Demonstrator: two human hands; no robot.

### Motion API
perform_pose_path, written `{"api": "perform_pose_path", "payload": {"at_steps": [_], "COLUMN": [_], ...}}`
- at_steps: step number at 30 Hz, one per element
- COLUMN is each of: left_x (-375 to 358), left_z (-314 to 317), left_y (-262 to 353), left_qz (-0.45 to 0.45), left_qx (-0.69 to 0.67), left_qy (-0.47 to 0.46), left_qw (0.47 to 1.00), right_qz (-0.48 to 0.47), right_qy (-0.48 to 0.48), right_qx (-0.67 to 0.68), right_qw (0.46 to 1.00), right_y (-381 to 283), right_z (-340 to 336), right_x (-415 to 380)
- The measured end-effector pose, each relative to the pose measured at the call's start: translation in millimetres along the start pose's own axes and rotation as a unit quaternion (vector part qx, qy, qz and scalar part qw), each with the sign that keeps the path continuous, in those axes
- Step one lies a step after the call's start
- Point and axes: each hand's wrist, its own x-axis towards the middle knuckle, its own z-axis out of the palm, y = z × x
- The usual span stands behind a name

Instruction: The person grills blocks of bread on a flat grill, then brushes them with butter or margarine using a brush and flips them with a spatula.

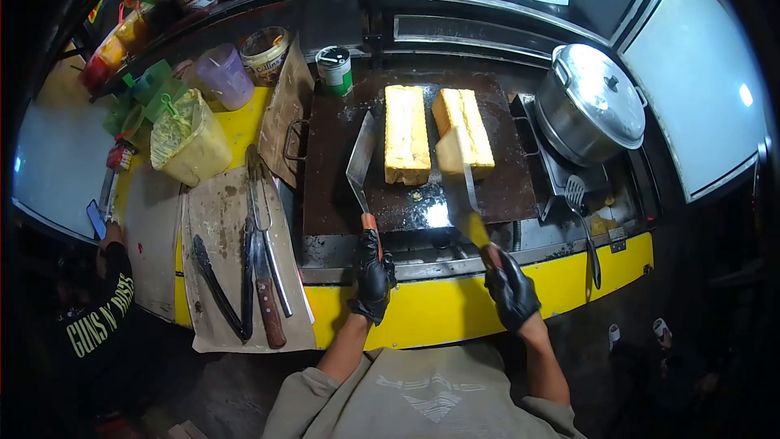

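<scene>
Two long yellow bread loaves, a left one (406, 134) and a right one (471, 126), lie side by side on a dark griddle (341, 207). My left hand (373, 276), in a black glove, grips the orange handle of a metal spatula (360, 158), whose blade is left of the loaves. My right hand (512, 289), also gloved, is closed on the handle of a second spatula (467, 183). This one is blurred, and its blade overlaps the right loaf's near left side.
A lidded steel pot (589, 102) stands right of the griddle, near a slotted turner (581, 211). To the left, tongs (219, 289) and a knife (268, 301) lie on cardboard (211, 211). A green can (334, 73) is behind. A person (97, 301) is at far left.
</scene>
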Motion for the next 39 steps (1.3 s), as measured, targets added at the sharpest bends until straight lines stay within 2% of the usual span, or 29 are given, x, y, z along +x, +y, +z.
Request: {"api": "perform_pose_path", "payload": {"at_steps": [3,4,5,7,9,11,13,15,17,18,20,22,23,25,26,27,28,29,30,31,33,35,37,39], "left_x": [8.2,8.8,8.9,7.4,9.5,11.8,11.0,-2.9,-23.7,-32.9,-42.3,-70.8,-83.4,-88.4,-84.3,-85.5,-75.3,-62.1,-47.3,-24.7,15.8,44.3,68.1,82.9], "left_z": [1.3,7.7,16.5,26.3,38.9,49.1,50.2,20.9,2.4,-3.8,-0.8,3.2,19.1,20.2,33.6,42.5,47.4,51.1,58.1,54.5,46.9,52.5,59.2,62.2], "left_y": [-1.7,2.9,5.9,13.2,23.0,33.7,44.0,50.9,41.9,37.0,34.4,23.8,31.3,15.0,11.6,18.0,17.4,15.6,19.6,16.7,22.4,31.6,42.4,44.5], "left_qz": [0.031,0.038,0.045,0.057,0.070,0.078,0.079,0.079,0.073,0.071,0.066,-0.041,-0.065,-0.053,-0.021,-0.068,-0.055,-0.039,-0.016,0.056,0.063,0.077,0.098,0.118], "left_qx": [0.013,0.017,0.020,0.028,0.037,0.050,0.067,0.082,0.099,0.105,0.114,0.070,0.053,0.063,0.066,0.060,0.059,0.060,0.054,0.059,0.079,0.111,0.172,0.232], "left_qy": [-0.022,-0.025,-0.027,-0.030,-0.037,-0.042,-0.048,-0.054,-0.060,-0.064,-0.067,-0.005,0.007,-0.065,-0.061,-0.089,-0.103,-0.120,-0.098,-0.126,-0.123,-0.120,-0.106,-0.090], "left_qw": [0.999,0.999,0.998,0.997,0.996,0.995,0.993,0.992,0.991,0.990,0.989,0.997,0.996,0.995,0.996,0.992,0.991,0.990,0.994,0.989,0.987,0.984,0.974,0.961], "right_qz": [-0.012,-0.124,-0.129,-0.053,-0.081,-0.017,-0.019,-0.021,-0.165,-0.199,-0.150,-0.108,-0.102,-0.108,-0.026,0.056,-0.008,-0.030,-0.061,-0.090,-0.026,-0.059,-0.031,0.009], "right_qy": [0.014,0.066,0.063,0.024,0.039,0.022,-0.002,-0.027,-0.022,-0.008,-0.045,-0.074,-0.050,-0.032,-0.043,-0.054,-0.032,-0.025,-0.036,-0.045,-0.014,0.016,0.054,0.045], "right_qx": [-0.068,-0.107,-0.106,-0.124,-0.139,-0.073,-0.070,-0.070,-0.033,-0.067,-0.068,-0.056,-0.070,-0.096,-0.089,-0.082,-0.100,-0.101,-0.100,-0.099,-0.108,-0.085,-0.088,-0.073], "right_qw": [0.998,0.984,0.984,0.991,0.986,0.997,0.997,0.997,0.986,0.978,0.985,0.990,0.991,0.989,0.995,0.994,0.994,0.994,0.993,0.990,0.994,0.995,0.994,0.996], "right_y": [11.8,31.6,37.6,40.6,33.2,10.0,5.0,2.4,0.5,10.6,3.1,-9.7,-13.3,-2.1,-4.1,-7.2,-6.1,0.2,6.6,8.1,-18.7,-12.3,-17.5,-11.5], "right_z": [19.1,28.2,31.8,36.7,40.5,43.0,52.0,59.5,65.9,71.6,68.9,57.9,49.2,33.2,24.9,17.8,14.0,14.0,19.8,22.1,31.9,41.4,47.3,52.4], "right_x": [38.1,52.8,65.6,94.3,122.4,146.0,157.0,154.9,139.7,131.7,97.9,64.1,48.7,36.0,36.8,37.4,44.5,57.5,73.7,89.3,117.3,144.0,167.8,192.7]}}
